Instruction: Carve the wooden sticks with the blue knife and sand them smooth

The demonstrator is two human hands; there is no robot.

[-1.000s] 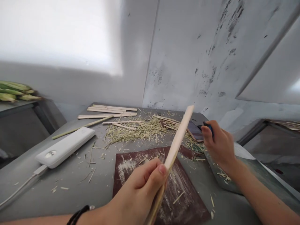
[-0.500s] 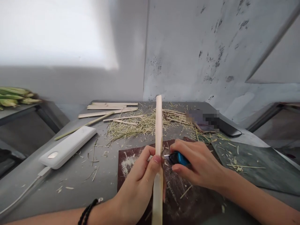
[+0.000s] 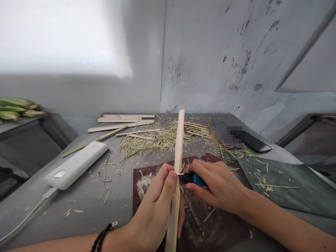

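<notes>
A pale bamboo strip (image 3: 179, 140) stands lengthwise in front of me, its far end raised over the table. My left hand (image 3: 160, 199) is wrapped round its middle, thumb on the near face. In my right hand (image 3: 220, 185) is a utility knife (image 3: 195, 179) with a blue and black body. Its short blade meets the strip's right edge just beside my left thumb. Beneath both hands lies a dark brown sheet (image 3: 194, 224), dusted with pale powder and slivers.
Green-yellow shavings (image 3: 141, 145) are heaped behind the hands. Several bamboo strips (image 3: 120, 126) lie at the back left, near a white power bank (image 3: 77, 164) with a cable. A black phone (image 3: 254, 141) lies at the back right, above a dark green sheet (image 3: 291, 185).
My right hand has moved left, bringing the knife's blade from beside the bamboo strip onto its edge. The strip now leans a little, its top further right and its lower end further left.
</notes>
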